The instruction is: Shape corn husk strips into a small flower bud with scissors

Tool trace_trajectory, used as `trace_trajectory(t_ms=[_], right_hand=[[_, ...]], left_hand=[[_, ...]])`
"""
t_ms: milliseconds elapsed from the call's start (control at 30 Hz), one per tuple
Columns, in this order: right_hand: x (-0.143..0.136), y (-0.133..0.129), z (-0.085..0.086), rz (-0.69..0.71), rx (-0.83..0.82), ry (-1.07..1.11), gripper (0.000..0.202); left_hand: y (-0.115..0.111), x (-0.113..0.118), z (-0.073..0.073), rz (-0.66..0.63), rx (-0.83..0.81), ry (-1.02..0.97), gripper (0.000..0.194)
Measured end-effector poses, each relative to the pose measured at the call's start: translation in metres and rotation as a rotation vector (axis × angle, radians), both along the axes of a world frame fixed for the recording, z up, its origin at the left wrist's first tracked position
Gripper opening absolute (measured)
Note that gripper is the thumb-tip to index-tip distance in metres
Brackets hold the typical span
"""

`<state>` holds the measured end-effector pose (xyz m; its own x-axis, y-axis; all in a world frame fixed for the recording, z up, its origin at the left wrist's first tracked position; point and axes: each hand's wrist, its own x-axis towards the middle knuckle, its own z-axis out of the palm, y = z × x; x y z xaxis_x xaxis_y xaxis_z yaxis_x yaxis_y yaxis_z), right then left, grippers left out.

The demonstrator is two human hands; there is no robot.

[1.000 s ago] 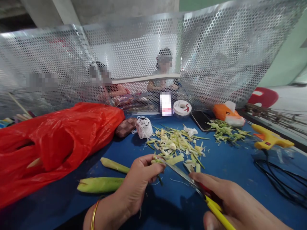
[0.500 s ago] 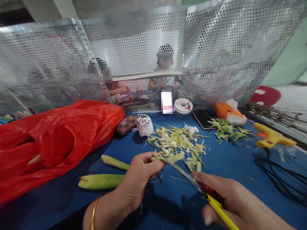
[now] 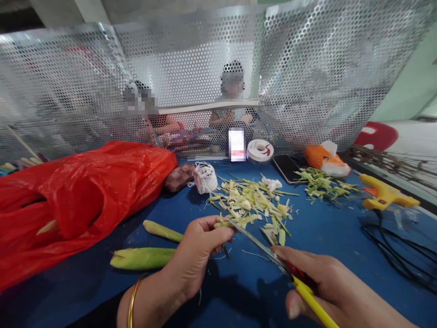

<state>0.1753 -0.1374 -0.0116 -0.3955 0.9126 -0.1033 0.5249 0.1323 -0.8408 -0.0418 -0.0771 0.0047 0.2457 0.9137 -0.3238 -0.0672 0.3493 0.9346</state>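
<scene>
My left hand (image 3: 196,248) pinches a small green plant piece (image 3: 222,223) between thumb and fingers, with a bit of thread and a dark stem end about it. In my right hand (image 3: 321,278) are long-bladed scissors (image 3: 254,243) with red and yellow handles; the blade tips touch or nearly touch the plant piece at my left fingertips. Beyond the hands spreads a pile of green and pale plant scraps (image 3: 251,200). Left of my left hand lie a fat green husked bud (image 3: 141,258) and a slimmer stalk (image 3: 162,230), both partly hidden by the hand.
A red plastic bag (image 3: 133,177) covers the left side, beside a checkered pouch (image 3: 179,177) and white string (image 3: 205,178). Behind stand a lit phone (image 3: 236,145) and a ribbon spool (image 3: 260,150). A yellow glue gun (image 3: 385,193) with black cable lies right. Two people sit behind the perforated sheet.
A strip of green plant by the scissor tips has dropped lower, onto the scraps. Both hands keep nearly the same place and grip; the view shifts slightly.
</scene>
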Motion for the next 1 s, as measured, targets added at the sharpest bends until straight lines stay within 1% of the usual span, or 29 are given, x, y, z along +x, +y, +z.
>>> trace_trajectory(t_ms=[67, 167, 233, 300, 367, 400, 467, 533, 600, 700, 767, 867, 900, 1000], right_hand=[[0.0, 0.0, 0.0, -0.002, -0.003, 0.019, 0.003], [-0.002, 0.0, -0.001, -0.023, -0.02, 0.028, 0.007], [-0.002, 0.001, -0.003, -0.062, -0.017, 0.053, 0.012], [-0.001, 0.002, -0.007, -0.151, 0.012, 0.132, 0.024], [0.001, 0.003, -0.01, -0.268, 0.004, 0.237, 0.042], [0.002, 0.004, -0.01, -0.323, -0.027, 0.275, 0.049], [0.003, 0.005, -0.008, -0.374, -0.123, 0.309, 0.055], [0.002, 0.007, -0.003, -0.385, -0.178, 0.331, 0.054], [0.0, 0.008, 0.002, -0.397, -0.181, 0.373, 0.054], [-0.003, 0.008, 0.005, -0.444, -0.177, 0.472, 0.056], [-0.004, 0.007, 0.004, -0.455, -0.189, 0.534, 0.058], [-0.006, 0.006, 0.001, -0.426, -0.223, 0.604, 0.062], [-0.007, 0.005, 0.0, -0.404, -0.238, 0.618, 0.062], [-0.012, 0.003, -0.004, -0.303, -0.292, 0.638, 0.053]], left_hand=[[0.0, 0.001, 0.001, 0.007, -0.005, -0.014, 0.014], [-0.001, 0.001, 0.002, 0.016, -0.016, -0.011, 0.016], [0.0, 0.001, 0.001, 0.014, -0.023, -0.006, 0.016], [0.0, 0.001, 0.0, 0.001, -0.034, -0.022, 0.018], [0.001, 0.0, -0.002, -0.036, -0.044, -0.058, 0.02], [0.002, -0.001, -0.002, -0.061, -0.048, -0.081, 0.02], [0.002, -0.001, -0.003, -0.136, -0.061, -0.125, 0.018], [0.001, 0.0, -0.004, -0.211, -0.084, -0.146, 0.018], [-0.002, 0.002, -0.005, -0.254, -0.109, -0.122, 0.026], [-0.008, 0.006, -0.005, -0.307, -0.131, -0.051, 0.034], [-0.012, 0.009, -0.006, -0.359, -0.145, 0.011, 0.046], [-0.017, 0.012, -0.007, -0.395, -0.132, 0.099, 0.073], [-0.018, 0.013, -0.008, -0.408, -0.118, 0.118, 0.077], [-0.021, 0.015, -0.01, -0.459, -0.081, 0.165, 0.079]])
